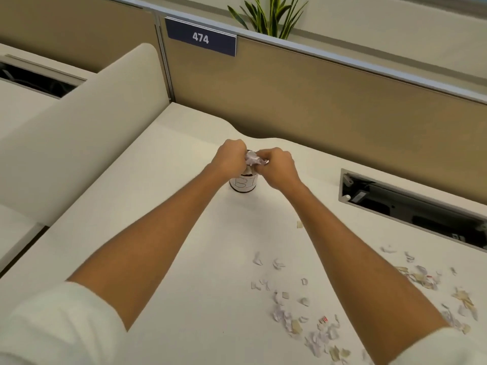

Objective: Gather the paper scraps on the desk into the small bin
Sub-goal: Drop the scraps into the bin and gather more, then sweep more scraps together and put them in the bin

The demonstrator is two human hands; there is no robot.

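1. The wad of scraps sits pinched between my two hands directly above the small bin, so anything that slips should fall into the mouth, not onto the table.
2. I read my left hand as curled closed on the wad's left side, fingers together around the paper. My right hand closes on it from the other side, fingers clamped on the same bundle. Two hands make sense here: loose bits need cupping from both sides or they shed on the way.
3. The bin stands upright near the far middle of the table, well apart from the litter. My hands cover its rim, so I cannot tell whether the wad touches the opening or hangs just above it.
4. The loose scraps lie scattered on the near right of the table, under and beside my right forearm, with more scraps nearer the cable tray. I judge the job well short of done.
5. Beyond that, the partition carries a number plate, with a plant behind it.
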